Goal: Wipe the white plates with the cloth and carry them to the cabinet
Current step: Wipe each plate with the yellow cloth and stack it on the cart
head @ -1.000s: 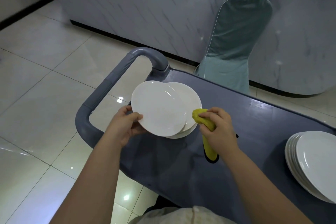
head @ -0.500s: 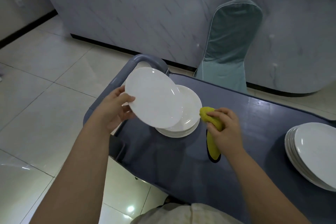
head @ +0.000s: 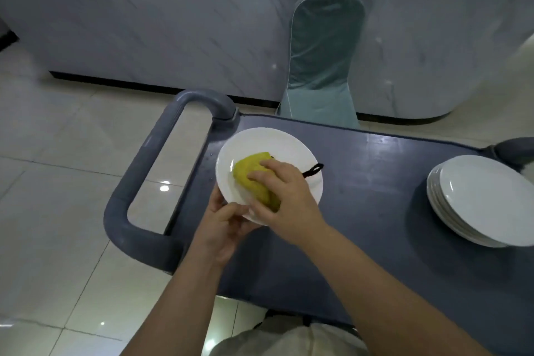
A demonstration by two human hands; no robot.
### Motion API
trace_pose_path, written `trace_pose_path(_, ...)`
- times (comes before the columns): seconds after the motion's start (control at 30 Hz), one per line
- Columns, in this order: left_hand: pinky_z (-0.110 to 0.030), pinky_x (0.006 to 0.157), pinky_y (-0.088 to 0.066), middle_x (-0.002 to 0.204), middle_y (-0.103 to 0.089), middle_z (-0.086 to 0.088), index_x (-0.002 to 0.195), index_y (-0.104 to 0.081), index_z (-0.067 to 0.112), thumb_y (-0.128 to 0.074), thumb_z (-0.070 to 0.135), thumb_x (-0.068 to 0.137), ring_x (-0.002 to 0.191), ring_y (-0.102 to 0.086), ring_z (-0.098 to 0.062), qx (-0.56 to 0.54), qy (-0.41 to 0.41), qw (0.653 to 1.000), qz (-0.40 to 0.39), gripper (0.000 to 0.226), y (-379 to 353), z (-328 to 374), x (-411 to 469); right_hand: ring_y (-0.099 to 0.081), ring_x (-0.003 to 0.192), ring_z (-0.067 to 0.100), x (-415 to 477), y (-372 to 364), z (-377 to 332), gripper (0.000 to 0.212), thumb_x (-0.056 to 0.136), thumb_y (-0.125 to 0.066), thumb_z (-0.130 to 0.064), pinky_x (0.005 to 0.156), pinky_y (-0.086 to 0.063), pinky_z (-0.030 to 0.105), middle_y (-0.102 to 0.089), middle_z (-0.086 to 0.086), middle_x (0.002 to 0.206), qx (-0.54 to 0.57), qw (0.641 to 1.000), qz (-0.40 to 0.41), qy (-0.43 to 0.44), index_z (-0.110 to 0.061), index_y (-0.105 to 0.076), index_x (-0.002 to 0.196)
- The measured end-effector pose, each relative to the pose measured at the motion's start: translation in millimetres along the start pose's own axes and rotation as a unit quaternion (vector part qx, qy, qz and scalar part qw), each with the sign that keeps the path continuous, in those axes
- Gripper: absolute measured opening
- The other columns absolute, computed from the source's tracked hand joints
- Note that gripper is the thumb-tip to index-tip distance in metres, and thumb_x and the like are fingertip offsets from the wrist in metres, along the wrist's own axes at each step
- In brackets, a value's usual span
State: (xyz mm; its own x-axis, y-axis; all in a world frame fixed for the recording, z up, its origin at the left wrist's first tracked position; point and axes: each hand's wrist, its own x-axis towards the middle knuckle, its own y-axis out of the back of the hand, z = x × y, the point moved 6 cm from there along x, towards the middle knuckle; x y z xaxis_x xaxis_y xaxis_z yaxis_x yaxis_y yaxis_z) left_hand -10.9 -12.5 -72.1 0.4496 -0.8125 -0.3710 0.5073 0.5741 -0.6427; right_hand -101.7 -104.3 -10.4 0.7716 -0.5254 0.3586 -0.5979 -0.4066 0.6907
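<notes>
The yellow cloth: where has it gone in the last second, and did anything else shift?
The right hand carried the yellow cloth leftward from beside the plates onto the white plate and now presses it there. The left hand, still gripping that plate, shifted to its near rim. The plate stack on the cart stayed put.

The scene is dim and evenly lit, with a cool bluish cast. Small bright spots of glare sit on the glossy floor tiles (head: 164,188) at left and lower left, which suggests lamps overhead. A soft sheen lies on the cart top (head: 384,159) at upper centre, and a dark, blurred shadow spreads left of the stacked plates (head: 479,199) at right. Straight lines bow toward the edges, as with a wide lens. The frame is slightly soft throughout; the upper right corner is washed out and smeared, perhaps by motion.
</notes>
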Motion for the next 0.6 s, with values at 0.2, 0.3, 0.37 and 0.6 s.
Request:
trace_pose_path(0.2,-0.046,0.067,-0.057,0.110,-0.070,0.000,0.116,-0.066,0.034,-0.059,-0.012,0.059,0.095,-0.069,-0.023,0.041,0.059,0.996,-0.048,0.074,-21,-21,8,-0.059,0.095,0.039,-53,69,45,0.029,0.085,-0.065,-0.021,0.088,-0.044,0.048,-0.058,0.014,0.130,-0.174,0.982,0.052,0.057,-0.012,-0.072,0.112)
trace_pose_path(0.3,-0.046,0.071,-0.057,0.110,-0.070,0.005,0.113,-0.068,0.039,-0.058,-0.007,0.065,0.096,-0.069,-0.018,0.112,0.079,0.983,-0.123,0.067,-44,-35,6,-0.055,0.099,0.043,-24,100,65,0.031,0.082,-0.073,-0.015,0.093,-0.040,0.045,-0.056,0.017,0.130,-0.202,0.962,0.163,-0.085,-0.010,-0.071,0.113)
trace_pose_path(0.37,-0.046,0.073,-0.057,0.113,-0.069,0.003,0.118,-0.066,0.039,-0.058,-0.008,0.069,0.100,-0.068,-0.020,0.117,0.074,0.978,-0.155,0.068,-56,-36,9,-0.050,0.110,0.037,-2,92,51,0.037,0.084,-0.071,-0.020,0.098,-0.036,0.042,-0.051,0.013,0.136,-0.177,0.962,0.183,-0.099,-0.014,-0.067,0.120)
trace_pose_path(0.6,-0.048,0.070,-0.056,0.122,-0.065,-0.009,0.122,-0.064,0.031,-0.056,-0.011,0.064,0.104,-0.065,-0.029,0.069,0.059,0.984,-0.156,0.072,-65,-20,28,-0.056,0.097,0.035,-76,84,37,0.030,0.082,-0.066,-0.023,0.081,-0.047,0.049,-0.054,0.010,0.132,-0.230,0.967,0.098,0.042,-0.019,-0.071,0.111)
